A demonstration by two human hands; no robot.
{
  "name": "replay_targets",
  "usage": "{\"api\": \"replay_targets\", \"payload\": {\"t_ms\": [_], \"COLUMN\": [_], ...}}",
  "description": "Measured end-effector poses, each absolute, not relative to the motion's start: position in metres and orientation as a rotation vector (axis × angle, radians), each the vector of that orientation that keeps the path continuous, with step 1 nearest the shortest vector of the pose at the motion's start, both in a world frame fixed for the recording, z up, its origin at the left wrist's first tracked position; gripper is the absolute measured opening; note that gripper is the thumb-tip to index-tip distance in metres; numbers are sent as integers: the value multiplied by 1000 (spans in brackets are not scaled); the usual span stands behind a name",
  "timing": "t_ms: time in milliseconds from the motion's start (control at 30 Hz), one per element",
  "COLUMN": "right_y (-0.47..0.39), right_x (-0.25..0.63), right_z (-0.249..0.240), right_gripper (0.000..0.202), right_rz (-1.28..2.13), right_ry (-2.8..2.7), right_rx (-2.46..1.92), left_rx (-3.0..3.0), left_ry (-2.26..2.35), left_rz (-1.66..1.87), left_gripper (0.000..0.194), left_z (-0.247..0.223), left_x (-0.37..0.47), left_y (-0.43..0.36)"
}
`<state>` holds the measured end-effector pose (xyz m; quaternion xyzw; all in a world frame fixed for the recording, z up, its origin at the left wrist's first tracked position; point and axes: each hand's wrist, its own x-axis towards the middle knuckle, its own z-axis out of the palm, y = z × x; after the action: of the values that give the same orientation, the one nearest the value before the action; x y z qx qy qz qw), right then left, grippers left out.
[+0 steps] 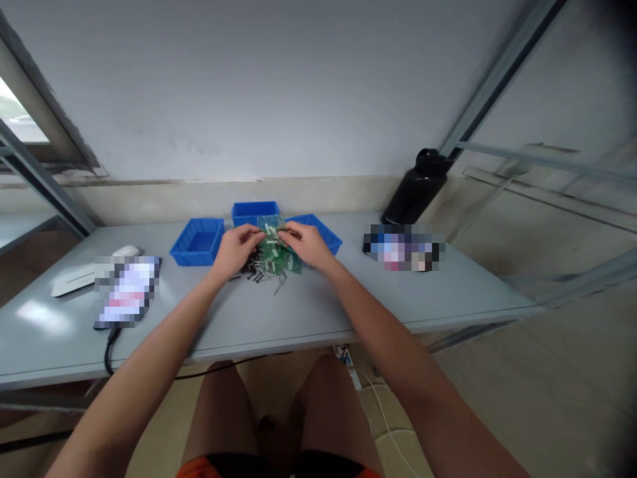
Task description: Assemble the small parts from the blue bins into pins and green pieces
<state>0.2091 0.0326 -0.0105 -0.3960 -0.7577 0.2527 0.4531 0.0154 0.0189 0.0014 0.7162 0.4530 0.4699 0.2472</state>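
My left hand [240,248] and my right hand [304,243] face each other over the middle of the table. Between them they pinch a small clear greenish plastic bag [270,224], one hand at each side. Small pale pieces show inside the bag. Right below lies a pile of screws [256,269], dark and silvery, mixed with more green plastic bags [281,257]. Part of the pile is hidden by my hands.
Blue bins stand around the pile: one at left [198,242], one behind [255,211], one at right [323,234]. A black bottle [415,189] stands back right. Phones lie at left [129,292] and right [403,251]; a cable [108,348] crosses the front edge.
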Motion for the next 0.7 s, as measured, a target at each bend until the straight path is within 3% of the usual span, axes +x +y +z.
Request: {"api": "replay_targets", "payload": {"t_ms": [700], "right_y": [31], "right_x": [209], "right_z": [-10], "right_gripper": [24], "right_rz": [611], "right_ry": [-1877], "right_rx": [-976], "left_rx": [1945], "left_ry": [1229], "left_rz": [1285], "left_gripper": [19], "left_z": [0], "left_x": [15], "left_y": [19]}}
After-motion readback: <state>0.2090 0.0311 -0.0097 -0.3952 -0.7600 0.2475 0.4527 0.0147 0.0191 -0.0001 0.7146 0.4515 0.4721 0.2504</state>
